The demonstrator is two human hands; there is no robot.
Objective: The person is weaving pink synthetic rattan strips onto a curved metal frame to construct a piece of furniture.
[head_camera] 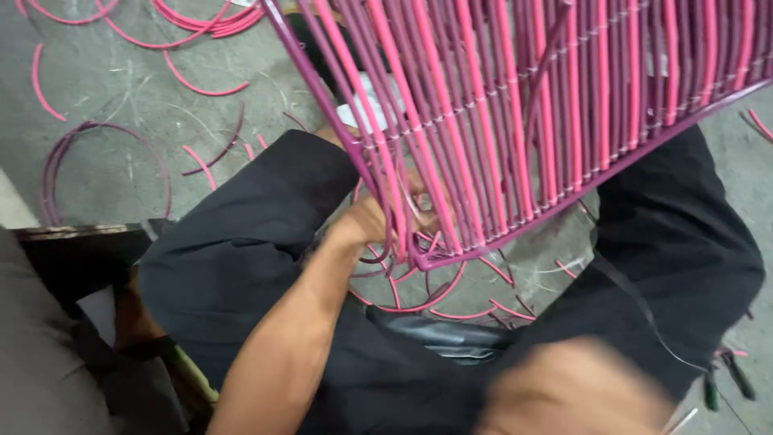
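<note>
A frame woven with pink and purple cords (pixel 564 105) rests tilted over my knees, which are in black trousers (pixel 241 242). My left hand (pixel 377 221) reaches up to the frame's lower corner and is closed around the pink cords there, next to the purple edge bar (pixel 338 121). My right hand (pixel 568 391) sits low in the view near my lap. It is a blur, so its fingers and anything in them are unclear. A dark shiny object (pixel 451 334) lies between my legs.
Cut pink cord pieces (pixel 201 84) and a purple cord loop (pixel 97 161) lie scattered on the grey concrete floor. More offcuts (pixel 451 302) lie under the frame's corner. Green-handled tools (pixel 725 379) lie at the lower right. A dark wooden edge (pixel 72 234) is at my left.
</note>
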